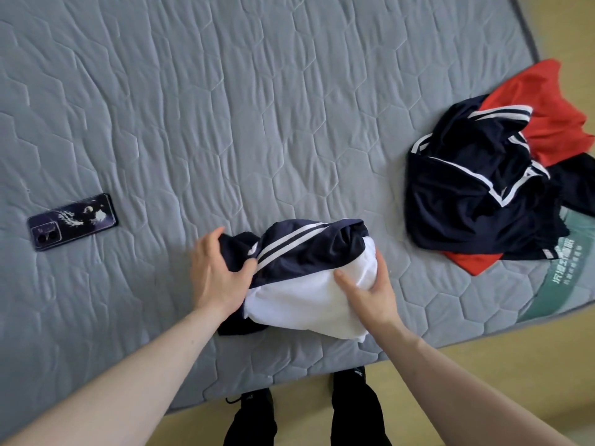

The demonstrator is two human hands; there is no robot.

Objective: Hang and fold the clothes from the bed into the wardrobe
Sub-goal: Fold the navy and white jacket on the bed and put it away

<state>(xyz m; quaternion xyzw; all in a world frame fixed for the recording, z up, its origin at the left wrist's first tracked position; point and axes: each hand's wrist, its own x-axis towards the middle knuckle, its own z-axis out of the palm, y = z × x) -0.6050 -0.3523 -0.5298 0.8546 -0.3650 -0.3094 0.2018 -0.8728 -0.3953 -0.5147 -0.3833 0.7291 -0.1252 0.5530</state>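
Note:
A folded bundle of navy-and-white clothing [299,268] with white stripes lies near the front edge of the grey quilted mattress [225,107]. My left hand [215,272] grips its navy left end, thumb curled over the fabric. At the bundle's right end, my right hand [370,291] grips the white part, fingers wrapped around the side and thumb on top. A loose pile of clothes [476,188], navy with white stripes plus red pieces, sits at the right of the mattress. The wardrobe is out of view.
A phone [72,222] in a dark printed case lies on the mattress at the left. The mattress's front edge runs diagonally above a yellowish floor [483,381], where my dark shoes [251,410] stand. A green label [570,275] marks the mattress's right corner.

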